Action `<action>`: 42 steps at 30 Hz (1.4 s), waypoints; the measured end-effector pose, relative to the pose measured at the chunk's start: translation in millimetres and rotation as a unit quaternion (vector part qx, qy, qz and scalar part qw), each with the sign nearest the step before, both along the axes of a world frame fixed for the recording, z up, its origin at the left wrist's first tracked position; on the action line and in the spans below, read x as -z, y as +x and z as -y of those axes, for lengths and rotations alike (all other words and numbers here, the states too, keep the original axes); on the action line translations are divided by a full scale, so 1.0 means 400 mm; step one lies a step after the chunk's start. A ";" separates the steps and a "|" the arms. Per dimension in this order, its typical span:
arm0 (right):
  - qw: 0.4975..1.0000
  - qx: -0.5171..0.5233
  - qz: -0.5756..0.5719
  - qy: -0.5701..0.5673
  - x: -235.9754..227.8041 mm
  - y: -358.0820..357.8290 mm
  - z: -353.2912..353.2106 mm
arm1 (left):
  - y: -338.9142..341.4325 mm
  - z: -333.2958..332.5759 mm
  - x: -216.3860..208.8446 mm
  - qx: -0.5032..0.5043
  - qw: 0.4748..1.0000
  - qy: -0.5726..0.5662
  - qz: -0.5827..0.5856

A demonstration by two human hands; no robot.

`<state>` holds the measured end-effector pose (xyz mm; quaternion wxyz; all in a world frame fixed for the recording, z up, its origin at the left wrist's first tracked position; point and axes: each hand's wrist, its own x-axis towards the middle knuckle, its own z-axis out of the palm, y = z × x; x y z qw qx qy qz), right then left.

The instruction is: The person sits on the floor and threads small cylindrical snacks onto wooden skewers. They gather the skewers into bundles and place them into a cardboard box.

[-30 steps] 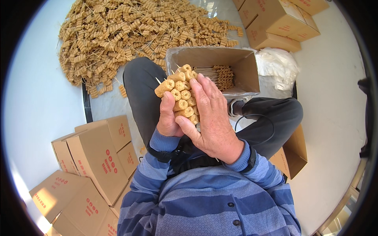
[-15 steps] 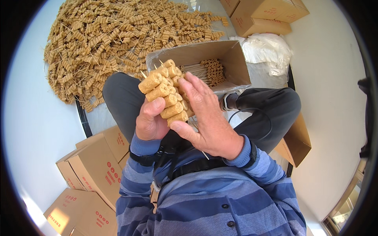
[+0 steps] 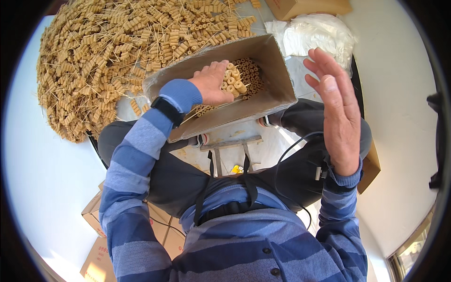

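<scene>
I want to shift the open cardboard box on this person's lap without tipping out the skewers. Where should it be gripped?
Probably grip the cardboard box by its two long side walls, coming from above. It lies tilted with the left hand inside on the skewered rolls; the right hand is free for the near wall.

The open cardboard box (image 3: 263,70) is reachable only from above; its walls block the sides. The left hand (image 3: 211,84) and stacked skewer bundles (image 3: 244,77) fill its middle (right end partly free). The skewer heap (image 3: 117,51) crowds the left; the right hand (image 3: 336,108) has open air.
</scene>
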<state>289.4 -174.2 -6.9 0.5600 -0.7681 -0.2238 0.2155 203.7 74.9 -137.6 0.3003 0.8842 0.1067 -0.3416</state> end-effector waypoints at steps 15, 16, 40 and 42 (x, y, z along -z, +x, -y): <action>0.999 -0.038 0.006 -0.014 0.037 0.166 -0.032 | -0.020 0.094 0.511 0.032 0.996 0.077 -0.039; 0.998 -0.053 0.014 -0.018 0.038 0.169 -0.033 | -0.028 0.096 0.524 0.024 0.997 0.069 -0.035; 0.989 -0.115 -0.017 -0.090 0.030 0.124 -0.108 | -0.069 0.077 0.616 -0.165 0.986 -0.016 0.013; 0.988 -0.119 -0.020 -0.092 0.030 0.123 -0.112 | -0.066 0.081 0.631 -0.158 0.987 -0.035 0.015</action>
